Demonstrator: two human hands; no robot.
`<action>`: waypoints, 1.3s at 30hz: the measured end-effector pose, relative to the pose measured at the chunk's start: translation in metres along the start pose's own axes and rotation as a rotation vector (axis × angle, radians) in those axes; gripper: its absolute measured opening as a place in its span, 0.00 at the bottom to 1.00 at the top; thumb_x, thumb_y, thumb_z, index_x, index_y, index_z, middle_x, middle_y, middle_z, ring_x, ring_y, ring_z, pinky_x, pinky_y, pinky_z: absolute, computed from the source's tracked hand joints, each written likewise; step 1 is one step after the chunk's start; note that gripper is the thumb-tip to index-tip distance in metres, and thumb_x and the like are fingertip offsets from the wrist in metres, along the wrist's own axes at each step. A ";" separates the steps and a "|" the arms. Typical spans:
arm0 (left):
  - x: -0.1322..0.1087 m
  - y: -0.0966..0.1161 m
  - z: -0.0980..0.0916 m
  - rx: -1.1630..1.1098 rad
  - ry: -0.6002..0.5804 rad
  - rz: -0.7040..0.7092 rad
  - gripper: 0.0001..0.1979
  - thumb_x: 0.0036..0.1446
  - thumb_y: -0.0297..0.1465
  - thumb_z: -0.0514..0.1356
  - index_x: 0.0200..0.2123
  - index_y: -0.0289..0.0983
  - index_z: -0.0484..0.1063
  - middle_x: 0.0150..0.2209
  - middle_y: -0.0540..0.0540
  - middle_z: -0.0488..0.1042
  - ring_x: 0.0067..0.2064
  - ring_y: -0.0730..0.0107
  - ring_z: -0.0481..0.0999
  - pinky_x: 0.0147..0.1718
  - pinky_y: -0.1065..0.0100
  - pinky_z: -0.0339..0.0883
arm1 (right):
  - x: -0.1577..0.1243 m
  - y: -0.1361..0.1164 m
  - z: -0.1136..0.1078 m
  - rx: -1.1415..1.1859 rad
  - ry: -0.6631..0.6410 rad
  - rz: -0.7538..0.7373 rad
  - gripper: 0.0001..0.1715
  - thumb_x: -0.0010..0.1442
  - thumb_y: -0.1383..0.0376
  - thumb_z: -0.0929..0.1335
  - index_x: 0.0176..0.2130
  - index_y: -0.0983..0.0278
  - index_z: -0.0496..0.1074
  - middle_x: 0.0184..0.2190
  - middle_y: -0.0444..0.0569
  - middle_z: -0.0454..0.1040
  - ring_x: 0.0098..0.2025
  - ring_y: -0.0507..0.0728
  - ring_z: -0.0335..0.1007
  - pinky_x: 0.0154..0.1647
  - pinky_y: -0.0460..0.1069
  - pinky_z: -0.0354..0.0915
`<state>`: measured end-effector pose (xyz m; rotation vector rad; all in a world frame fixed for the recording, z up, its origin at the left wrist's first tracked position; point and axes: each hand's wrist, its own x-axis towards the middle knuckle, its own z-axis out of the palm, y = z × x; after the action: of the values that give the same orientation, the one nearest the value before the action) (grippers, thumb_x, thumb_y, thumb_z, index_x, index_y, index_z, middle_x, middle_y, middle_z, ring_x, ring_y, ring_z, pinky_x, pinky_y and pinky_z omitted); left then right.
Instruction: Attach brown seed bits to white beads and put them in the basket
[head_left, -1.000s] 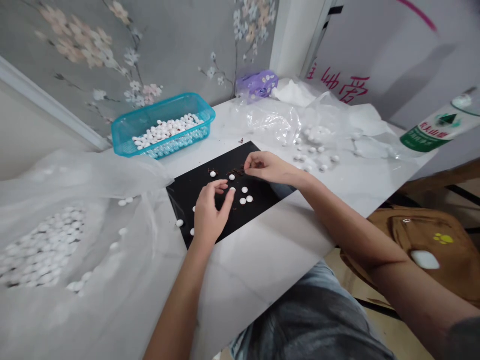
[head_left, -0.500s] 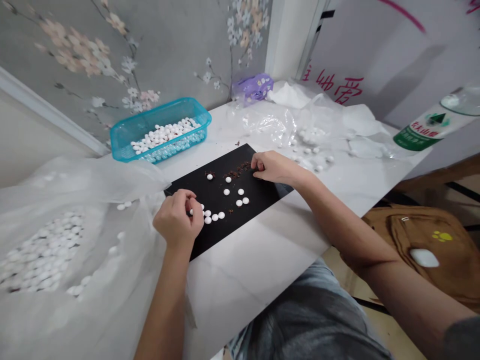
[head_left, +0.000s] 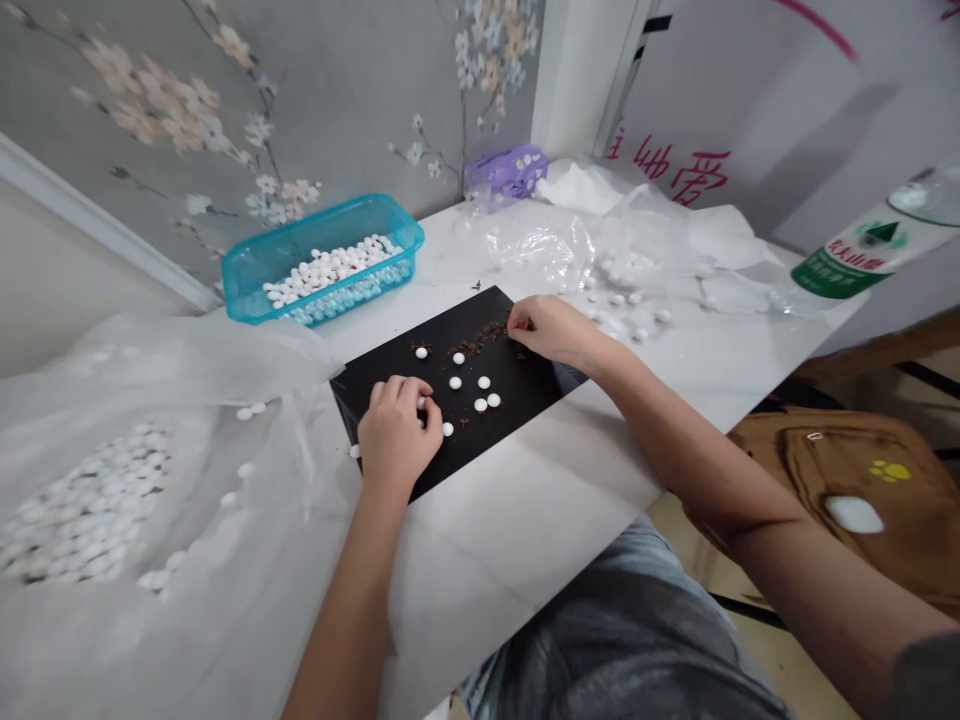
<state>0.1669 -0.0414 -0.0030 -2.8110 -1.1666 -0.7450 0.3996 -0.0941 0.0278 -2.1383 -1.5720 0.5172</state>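
A black mat (head_left: 517, 385) lies on the white table (head_left: 570, 470) with a few white round beads (head_left: 484, 392) and dark red crumbs (head_left: 471, 347) on it. My left hand (head_left: 396, 435) rests on the mat's near left part, fingers curled over some white beads. At the mat's far right corner, the fingertips of my right hand (head_left: 553, 328) are pinched together by the crumbs. What they pinch is too small to name.
A teal basket (head_left: 255, 268) of white beads stands at the back left. A clear bag (head_left: 97, 500) of beads covers the left. Crumpled plastic (head_left: 600, 240) with loose beads lies at the back right, beside a purple box (head_left: 508, 170). A green-labelled bottle (head_left: 870, 255) and a brown bag (head_left: 885, 500) are at the right.
My left hand went from the mat's middle to its left edge, then back onto the mat over the near beads. My right hand stayed at the far corner.
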 end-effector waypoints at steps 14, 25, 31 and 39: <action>0.003 0.000 0.008 -0.584 0.022 0.035 0.05 0.56 0.26 0.57 0.36 0.38 0.70 0.38 0.47 0.72 0.40 0.72 0.73 0.39 0.70 0.71 | -0.007 -0.026 0.029 0.459 0.052 -0.186 0.06 0.53 0.64 0.67 0.31 0.65 0.68 0.30 0.45 0.72 0.23 0.47 0.60 0.27 0.45 0.58; 0.001 0.001 0.010 -0.416 -0.004 -0.043 0.09 0.59 0.31 0.56 0.42 0.37 0.68 0.37 0.46 0.75 0.37 0.69 0.74 0.38 0.67 0.70 | -0.008 -0.027 0.038 0.492 -0.032 -0.255 0.07 0.52 0.67 0.67 0.34 0.66 0.71 0.32 0.46 0.74 0.25 0.47 0.65 0.27 0.44 0.61; 0.002 0.000 0.011 -0.395 0.020 -0.022 0.06 0.57 0.29 0.56 0.39 0.37 0.68 0.37 0.46 0.74 0.38 0.69 0.74 0.39 0.67 0.69 | -0.008 -0.027 0.039 0.541 -0.049 -0.266 0.05 0.53 0.66 0.67 0.31 0.66 0.69 0.29 0.44 0.74 0.18 0.44 0.61 0.22 0.43 0.59; 0.001 0.002 0.008 -0.394 -0.018 -0.048 0.07 0.58 0.30 0.56 0.40 0.37 0.68 0.35 0.47 0.74 0.35 0.71 0.74 0.38 0.68 0.68 | -0.007 -0.025 0.042 0.511 0.015 -0.283 0.06 0.51 0.70 0.66 0.33 0.67 0.72 0.30 0.46 0.74 0.24 0.46 0.65 0.26 0.43 0.60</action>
<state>0.1728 -0.0406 -0.0094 -3.1130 -1.2116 -1.0617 0.3553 -0.0889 0.0061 -1.5121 -1.5024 0.7122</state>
